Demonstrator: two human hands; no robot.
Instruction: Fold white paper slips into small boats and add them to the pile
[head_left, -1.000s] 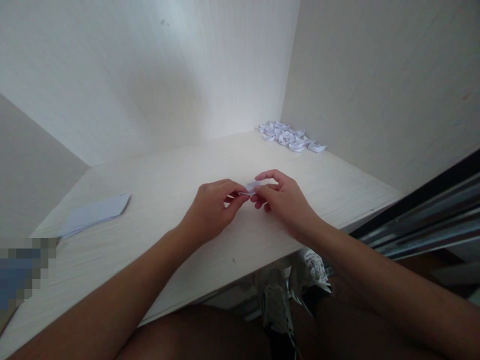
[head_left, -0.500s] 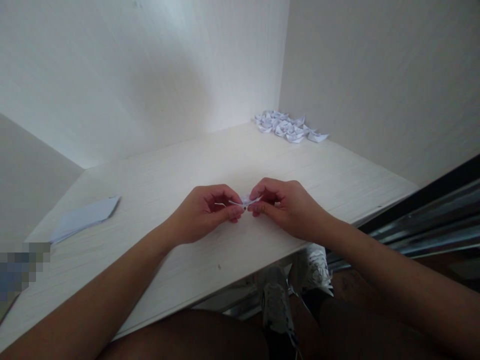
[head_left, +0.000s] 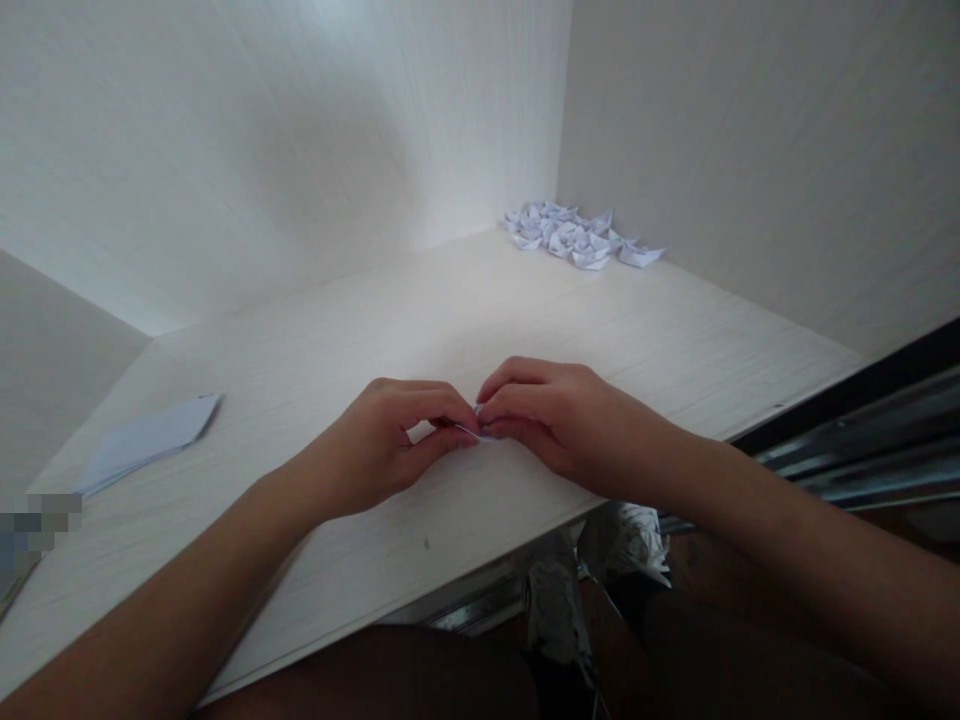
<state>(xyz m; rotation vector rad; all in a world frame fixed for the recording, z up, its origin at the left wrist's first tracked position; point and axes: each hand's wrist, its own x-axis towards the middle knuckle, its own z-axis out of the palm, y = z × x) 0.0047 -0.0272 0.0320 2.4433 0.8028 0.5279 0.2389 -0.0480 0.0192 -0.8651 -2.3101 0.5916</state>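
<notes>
Currently, left hand (head_left: 375,432) and right hand (head_left: 566,418) pinch a small white paper (head_left: 484,436) between them over the bench (head_left: 330,325).

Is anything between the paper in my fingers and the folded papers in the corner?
Only your right hand, curled over the small paper; beyond it, nothing visible stands on the tabletop before the folded papers.

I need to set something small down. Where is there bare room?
Bare tabletop lies between the paper stack and the left hand, and between the right hand and the folded paper pile; more stretches behind both hands toward the back wall. Crowded: the pile's spot, far right, and where the hands pinch a small paper.
</notes>
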